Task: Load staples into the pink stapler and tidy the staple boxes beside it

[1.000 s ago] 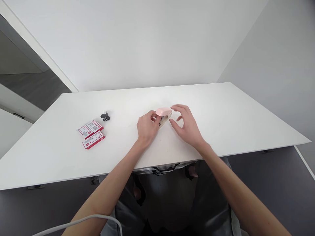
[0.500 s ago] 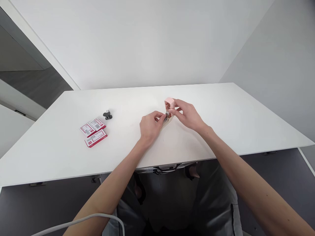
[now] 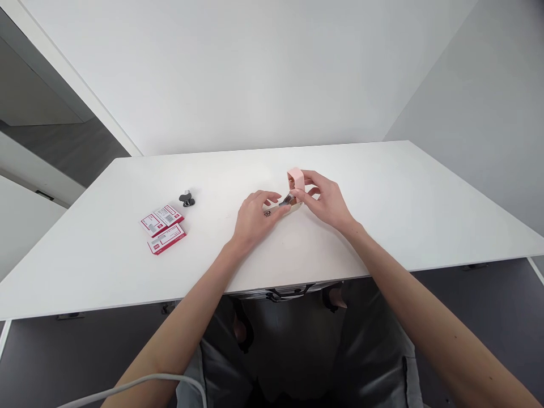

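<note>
An opened stapler with a pink cover [image 3: 298, 179] and a cream base [image 3: 294, 208] is between my hands, just above or on the white table. Its cover is tipped up, and a metal part shows between cover and base. My right hand [image 3: 323, 197] grips the raised cover between thumb and fingers. My left hand [image 3: 256, 216] is at the base, with its thumb laid along the near side and its fingers curved over the far side. The left end of the base shows between that thumb and the fingers.
On the left of the white table [image 3: 348, 243] lie red-and-white small boxes [image 3: 166, 239]. Behind them is a small black staple remover [image 3: 186, 198]. A white wall [image 3: 255, 73] rises at the back. A pale cable [image 3: 140, 379] crosses my left forearm.
My left fingers have lifted off the metal part and spread a little, with the hand shifted slightly left and the thumb now along the base. The cover stays raised in my right hand.
</note>
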Demonstrator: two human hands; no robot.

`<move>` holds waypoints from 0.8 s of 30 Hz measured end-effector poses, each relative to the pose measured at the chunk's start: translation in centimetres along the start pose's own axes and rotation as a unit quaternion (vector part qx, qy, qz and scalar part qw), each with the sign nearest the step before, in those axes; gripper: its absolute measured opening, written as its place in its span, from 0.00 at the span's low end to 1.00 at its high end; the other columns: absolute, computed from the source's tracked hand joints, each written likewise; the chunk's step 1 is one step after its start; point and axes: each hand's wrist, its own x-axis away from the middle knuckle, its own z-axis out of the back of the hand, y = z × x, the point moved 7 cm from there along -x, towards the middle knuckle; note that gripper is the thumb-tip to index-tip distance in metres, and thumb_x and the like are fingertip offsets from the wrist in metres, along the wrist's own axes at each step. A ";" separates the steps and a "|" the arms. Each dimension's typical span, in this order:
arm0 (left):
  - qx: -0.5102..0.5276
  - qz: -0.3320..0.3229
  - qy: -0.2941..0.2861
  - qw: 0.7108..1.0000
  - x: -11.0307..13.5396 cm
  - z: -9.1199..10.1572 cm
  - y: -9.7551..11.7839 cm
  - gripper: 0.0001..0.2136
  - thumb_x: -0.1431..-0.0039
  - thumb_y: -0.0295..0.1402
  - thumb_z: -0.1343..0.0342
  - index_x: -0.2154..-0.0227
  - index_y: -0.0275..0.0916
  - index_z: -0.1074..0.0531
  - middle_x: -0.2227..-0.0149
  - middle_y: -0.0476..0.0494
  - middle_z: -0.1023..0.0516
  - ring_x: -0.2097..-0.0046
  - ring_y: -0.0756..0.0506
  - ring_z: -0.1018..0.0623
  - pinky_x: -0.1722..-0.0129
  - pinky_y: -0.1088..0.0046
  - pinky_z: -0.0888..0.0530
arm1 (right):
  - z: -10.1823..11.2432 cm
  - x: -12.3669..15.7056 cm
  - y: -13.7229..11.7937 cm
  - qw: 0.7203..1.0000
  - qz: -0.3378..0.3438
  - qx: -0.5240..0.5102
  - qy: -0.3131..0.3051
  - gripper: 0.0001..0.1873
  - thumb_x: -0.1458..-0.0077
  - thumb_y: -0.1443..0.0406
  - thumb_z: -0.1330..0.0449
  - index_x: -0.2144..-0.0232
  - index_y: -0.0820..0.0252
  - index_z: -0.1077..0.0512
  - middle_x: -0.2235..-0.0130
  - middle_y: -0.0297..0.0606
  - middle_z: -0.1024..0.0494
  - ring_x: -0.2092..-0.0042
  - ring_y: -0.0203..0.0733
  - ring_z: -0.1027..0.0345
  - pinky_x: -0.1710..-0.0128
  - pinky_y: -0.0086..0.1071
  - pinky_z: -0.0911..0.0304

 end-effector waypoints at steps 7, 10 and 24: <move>-0.058 -0.031 0.005 0.998 -0.1 -0.1 0.0 0.05 0.35 0.38 0.37 0.61 0.46 0.19 0.59 0.47 0.17 0.55 0.43 0.21 0.50 0.63 0.26 | 0.3 0.8 1.0 0.998 -0.009 -0.013 0.066 0.21 0.36 0.47 0.38 0.48 0.51 0.26 0.50 0.41 0.17 0.51 0.51 0.22 0.61 0.39 0.27; -0.064 -0.052 0.016 0.996 -0.1 -0.1 0.6 0.06 0.33 0.39 0.39 0.60 0.45 0.20 0.60 0.47 0.17 0.56 0.43 0.21 0.49 0.62 0.27 | 0.3 1.0 1.1 0.997 0.001 -0.009 0.070 0.21 0.36 0.47 0.39 0.48 0.51 0.27 0.50 0.41 0.17 0.50 0.51 0.22 0.62 0.40 0.26; -0.039 -0.100 0.052 0.993 0.0 -0.5 1.3 0.06 0.31 0.38 0.41 0.60 0.43 0.22 0.61 0.49 0.17 0.64 0.48 0.21 0.56 0.65 0.26 | -0.4 1.3 0.8 0.996 0.042 0.028 0.079 0.18 0.33 0.51 0.40 0.45 0.50 0.28 0.49 0.39 0.18 0.51 0.46 0.22 0.67 0.36 0.26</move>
